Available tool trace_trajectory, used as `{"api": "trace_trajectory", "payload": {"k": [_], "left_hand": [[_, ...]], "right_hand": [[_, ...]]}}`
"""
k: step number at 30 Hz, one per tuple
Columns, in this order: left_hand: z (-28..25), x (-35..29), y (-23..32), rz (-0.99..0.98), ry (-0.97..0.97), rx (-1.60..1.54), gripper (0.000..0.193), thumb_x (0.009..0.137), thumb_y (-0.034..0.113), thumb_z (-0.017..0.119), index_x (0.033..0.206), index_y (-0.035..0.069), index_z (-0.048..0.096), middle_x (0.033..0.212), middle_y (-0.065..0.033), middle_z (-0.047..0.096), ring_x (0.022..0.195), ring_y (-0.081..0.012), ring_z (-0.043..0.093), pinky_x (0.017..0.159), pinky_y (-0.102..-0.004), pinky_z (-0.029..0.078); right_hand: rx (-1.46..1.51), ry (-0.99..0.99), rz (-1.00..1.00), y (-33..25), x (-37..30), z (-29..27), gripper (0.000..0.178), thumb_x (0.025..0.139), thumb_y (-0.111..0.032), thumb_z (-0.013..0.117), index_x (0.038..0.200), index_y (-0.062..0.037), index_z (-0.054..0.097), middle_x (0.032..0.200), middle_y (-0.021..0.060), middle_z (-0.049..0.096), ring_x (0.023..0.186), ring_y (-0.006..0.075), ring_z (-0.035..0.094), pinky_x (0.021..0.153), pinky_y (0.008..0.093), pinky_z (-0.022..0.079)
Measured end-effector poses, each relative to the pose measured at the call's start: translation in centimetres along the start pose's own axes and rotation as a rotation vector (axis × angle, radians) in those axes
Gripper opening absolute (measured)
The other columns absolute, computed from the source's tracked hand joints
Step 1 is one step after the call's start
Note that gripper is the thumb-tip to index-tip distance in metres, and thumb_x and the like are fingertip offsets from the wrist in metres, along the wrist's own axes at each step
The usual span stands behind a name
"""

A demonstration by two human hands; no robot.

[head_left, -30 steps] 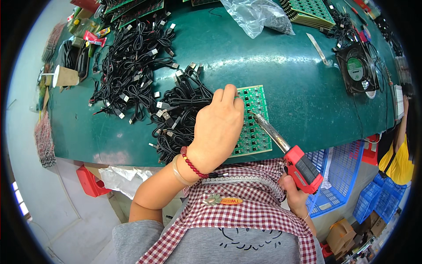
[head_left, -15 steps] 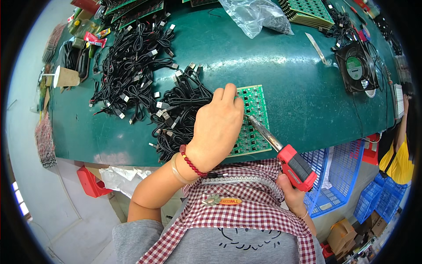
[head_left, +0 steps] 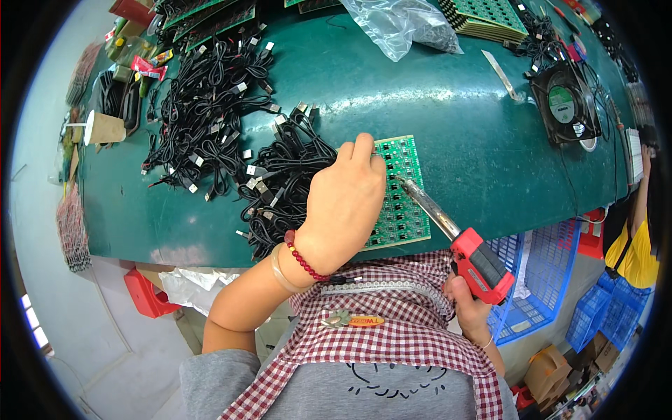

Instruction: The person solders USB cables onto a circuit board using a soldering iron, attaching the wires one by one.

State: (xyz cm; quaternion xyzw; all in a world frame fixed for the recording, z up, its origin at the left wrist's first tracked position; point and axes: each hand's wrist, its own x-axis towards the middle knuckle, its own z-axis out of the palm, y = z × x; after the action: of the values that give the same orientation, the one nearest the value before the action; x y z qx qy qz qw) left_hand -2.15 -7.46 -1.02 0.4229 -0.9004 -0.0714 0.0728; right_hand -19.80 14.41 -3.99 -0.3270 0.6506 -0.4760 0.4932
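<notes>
A green circuit board panel (head_left: 404, 192) with rows of small black parts lies near the table's front edge. My left hand (head_left: 348, 199) rests over its left side, fingers bent down and pressed together; what they pinch is hidden beneath them. From the right, my right hand (head_left: 467, 308) grips a red and black soldering gun (head_left: 483, 267). The gun's metal tip points to the upper left, at the board just beside my left fingers; I cannot tell whether it touches. Right by my left hand lies a heap of black USB cables (head_left: 290, 157), partly covered by that hand.
A larger pile of black cables (head_left: 210, 105) spreads over the left of the green table (head_left: 476, 140). Stacked circuit boards (head_left: 486, 21) and a clear plastic bag (head_left: 399, 28) sit at the back. On the right stands a black fan (head_left: 565, 105); below are blue crates (head_left: 546, 280).
The soldering gun and my right hand have shifted slightly to the right, and the tip has drawn a little up the board. My left hand keeps its pose over the board.
</notes>
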Motion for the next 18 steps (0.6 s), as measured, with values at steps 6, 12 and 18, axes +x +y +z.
{"api": "trace_trajectory", "payload": {"k": [6,12,18], "left_hand": [[0.12,0.02,0.04,-0.003,0.012,-0.014,0.010,0.071,0.005,0.062,0.079,0.000,0.059,0.099,-0.0067,0.053,0.085,-0.0205,0.059,0.061,-0.0311,0.053],[0.25,-0.05,0.01,0.006,0.012,0.001,0.010,0.071,0.005,0.063,0.079,0.000,0.058,0.100,-0.0063,0.053,0.085,-0.0199,0.059,0.060,-0.0307,0.053],[0.24,-0.23,-0.04,0.004,0.022,0.018,0.010,0.070,0.005,0.063,0.078,0.001,0.058,0.100,-0.0057,0.053,0.084,-0.0192,0.059,0.059,-0.0303,0.053]], "right_hand": [[-0.094,-0.003,-0.039,0.49,0.01,-0.04,0.015,0.084,-0.008,0.065,0.097,-0.0010,0.060,0.087,0.0070,0.056,0.078,0.0174,0.053,0.069,0.0325,0.043],[0.000,0.052,-0.066,0.26,0.12,0.22,0.015,0.084,-0.008,0.065,0.097,0.0000,0.061,0.085,0.0051,0.058,0.076,0.0143,0.054,0.067,0.0308,0.044],[0.010,0.055,-0.106,0.01,0.30,0.19,0.011,0.086,-0.006,0.062,0.095,0.0003,0.060,0.079,0.0022,0.057,0.070,0.0109,0.052,0.063,0.0281,0.044]]}}
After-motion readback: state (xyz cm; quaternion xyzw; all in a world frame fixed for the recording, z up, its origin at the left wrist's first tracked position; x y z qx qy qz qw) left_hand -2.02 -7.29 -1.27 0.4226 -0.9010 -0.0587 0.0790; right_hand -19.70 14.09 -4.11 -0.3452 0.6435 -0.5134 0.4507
